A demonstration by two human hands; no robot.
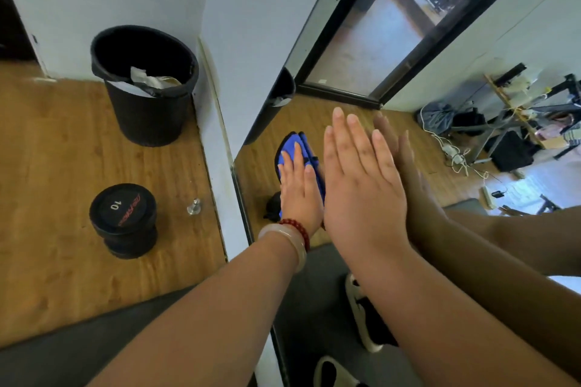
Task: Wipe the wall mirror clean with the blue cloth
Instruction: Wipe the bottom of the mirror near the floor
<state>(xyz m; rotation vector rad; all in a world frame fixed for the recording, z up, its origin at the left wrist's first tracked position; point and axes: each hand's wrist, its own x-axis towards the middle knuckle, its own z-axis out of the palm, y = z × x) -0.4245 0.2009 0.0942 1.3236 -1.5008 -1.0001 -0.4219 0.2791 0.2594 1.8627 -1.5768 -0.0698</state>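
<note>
A black waste bin (144, 85) with crumpled paper inside stands in the upper left of the frame, in the corner where the white wall meets the wood floor (47, 166). Below it, at middle left, a black dumbbell (124, 220) marked 10 stands on end, with a small metal stopper (194, 207) just beside it near the skirting. A grey mat (78, 349) covers the lower left.

The wall mirror (393, 72) fills the right half of the frame; its dark edge runs down from the top centre. It reflects a dark-framed door, cables and clutter on the floor, and a shoe at the bottom.

The right hand (361, 185) lies flat on the glass at the centre, fingers straight and close together, holding nothing, and meets its own reflection. It overlaps the right side of the blue cloth (290, 148).

The cloth is folded, with dark edging, and lies against the glass just left of centre. The left hand (300, 188), with a red bead bracelet (295, 226) and a pale bangle (289, 245) at its wrist, presses it with straight, slightly spread fingers.
</note>
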